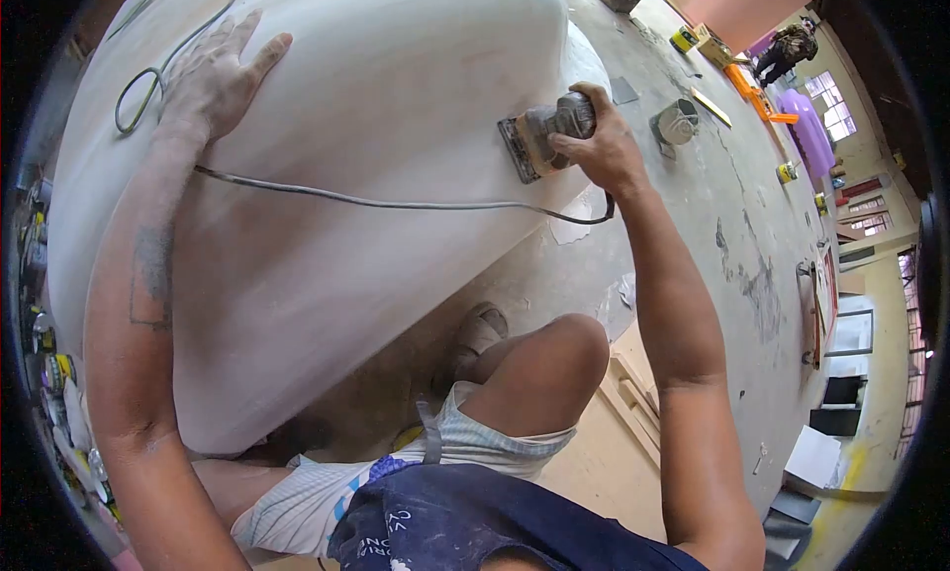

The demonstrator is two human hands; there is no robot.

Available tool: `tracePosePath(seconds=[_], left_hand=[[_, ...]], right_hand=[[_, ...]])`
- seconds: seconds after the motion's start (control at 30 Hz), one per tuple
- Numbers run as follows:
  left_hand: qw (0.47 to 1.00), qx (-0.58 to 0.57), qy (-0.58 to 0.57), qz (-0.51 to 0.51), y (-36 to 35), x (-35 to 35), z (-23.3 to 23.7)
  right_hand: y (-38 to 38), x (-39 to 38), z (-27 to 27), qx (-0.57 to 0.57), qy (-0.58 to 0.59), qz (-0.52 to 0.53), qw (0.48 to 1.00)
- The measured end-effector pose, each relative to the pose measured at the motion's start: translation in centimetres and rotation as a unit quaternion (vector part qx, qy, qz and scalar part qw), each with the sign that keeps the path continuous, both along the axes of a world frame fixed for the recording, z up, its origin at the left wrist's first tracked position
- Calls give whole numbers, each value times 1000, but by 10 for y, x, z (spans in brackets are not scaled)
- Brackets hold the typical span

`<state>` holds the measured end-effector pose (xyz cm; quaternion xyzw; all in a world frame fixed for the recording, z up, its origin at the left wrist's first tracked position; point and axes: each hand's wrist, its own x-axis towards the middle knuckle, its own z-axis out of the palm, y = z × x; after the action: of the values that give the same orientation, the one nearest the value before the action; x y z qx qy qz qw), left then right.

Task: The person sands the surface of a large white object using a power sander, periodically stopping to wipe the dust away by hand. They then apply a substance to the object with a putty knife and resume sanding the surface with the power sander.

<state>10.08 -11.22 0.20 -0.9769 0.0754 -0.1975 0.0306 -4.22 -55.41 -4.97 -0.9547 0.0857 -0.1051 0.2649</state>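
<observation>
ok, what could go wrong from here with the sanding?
1. The cord lies across the white form just below the sander; a downward pass could run over it or snag it.
2. The right hand alone grips the sander near where the curve falls away; it may slip off the edge.
3. White dust coats the left hand, flat on the form; bare skin, likely airborne dust too.

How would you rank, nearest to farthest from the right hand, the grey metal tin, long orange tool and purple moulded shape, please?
1. Grey metal tin, floor beside the right hand gripping the electric sander.
2. Long orange tool, farther along floor.
3. Purple moulded shape, near windows.
</observation>
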Motion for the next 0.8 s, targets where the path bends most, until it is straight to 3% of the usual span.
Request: tracePosePath(seconds=[0.23, 0.37, 0.57, 0.8], left_hand=[[999, 19, -9, -43, 5, -2, -2], [999, 11, -12, -35, 0, -6, -1], [998, 30, -34, -47, 5, -1, -5], [999, -5, -26, -44, -3, -5, -5]], right_hand=[[33, -37, 8, -51, 5, 91, 995], [69, -44, 20, -46, 53, 90, 993], [96, -39, 14, -25, 0, 81, 996], [96, -22, -6, 2, -162, 72, 984]])
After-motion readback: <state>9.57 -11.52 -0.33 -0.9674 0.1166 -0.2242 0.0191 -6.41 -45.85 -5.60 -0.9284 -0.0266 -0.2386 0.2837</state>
